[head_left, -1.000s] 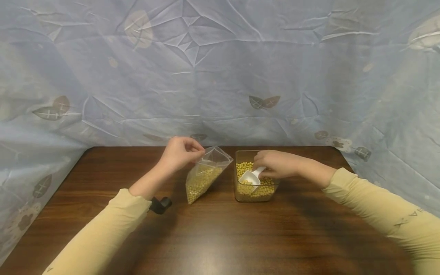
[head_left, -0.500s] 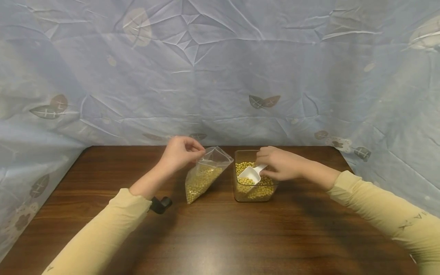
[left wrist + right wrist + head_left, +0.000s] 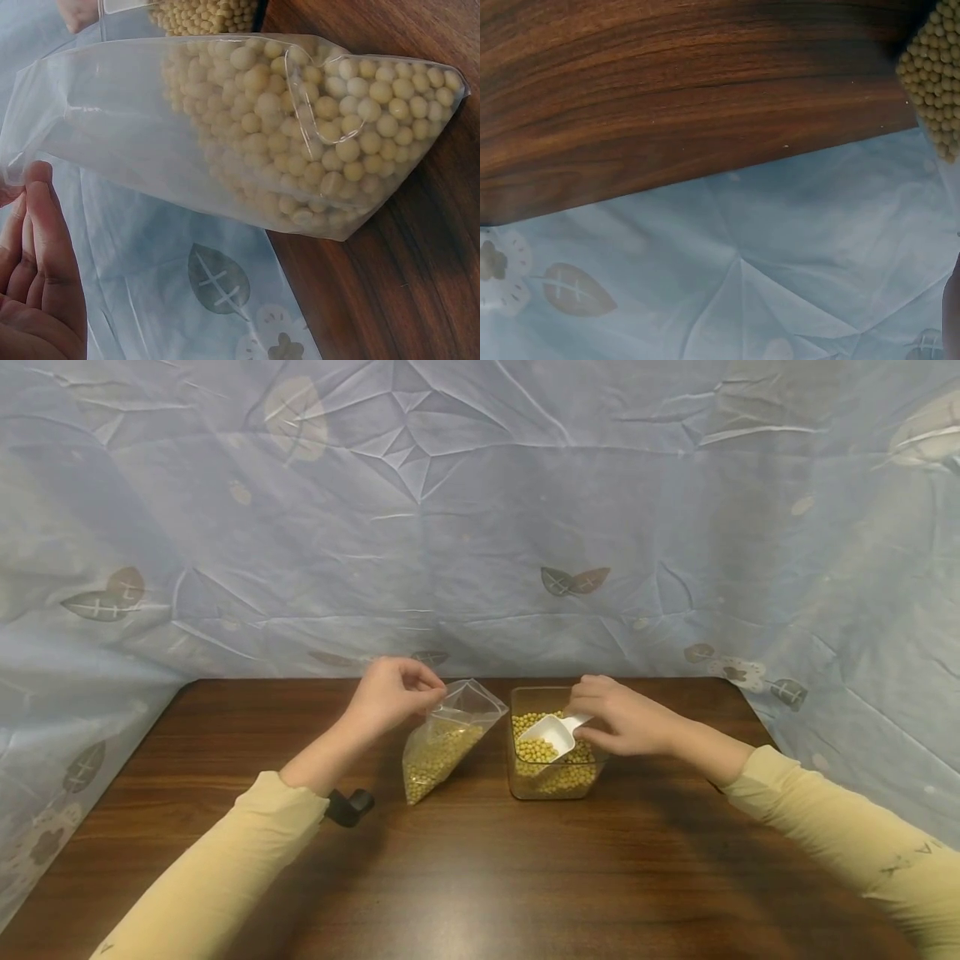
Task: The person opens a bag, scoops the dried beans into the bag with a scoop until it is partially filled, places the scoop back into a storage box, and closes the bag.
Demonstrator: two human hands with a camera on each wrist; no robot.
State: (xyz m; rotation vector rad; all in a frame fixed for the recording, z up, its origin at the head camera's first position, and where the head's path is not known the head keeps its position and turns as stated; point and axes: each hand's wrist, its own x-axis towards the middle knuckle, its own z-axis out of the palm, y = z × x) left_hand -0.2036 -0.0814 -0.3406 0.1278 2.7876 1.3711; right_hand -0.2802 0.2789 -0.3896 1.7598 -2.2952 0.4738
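My left hand (image 3: 397,693) pinches the top edge of a clear plastic bag (image 3: 453,727), which is partly filled with round yellow soybeans (image 3: 322,135). The bag's lower corner touches the table, and its body leans to the right. In the left wrist view the fingertips (image 3: 40,174) grip the bag's rim. My right hand (image 3: 618,714) holds the handle of a white scoop (image 3: 558,732) over a clear square container (image 3: 551,795) of the same beans. Beans lie in the scoop's bowl, which sits inside the container. The right wrist view catches just a sliver of that hand (image 3: 952,311).
The brown wooden table (image 3: 465,877) carries the container just right of the bag. A pale blue cloth (image 3: 480,527) with leaf prints hangs behind the table and along both sides. A black strap-like piece (image 3: 350,807) shows by the left wrist.
My right hand has drawn slightly up and to the right with the scoop, whose bowl now shows more beans. The left hand and the bag have stayed nearly still.
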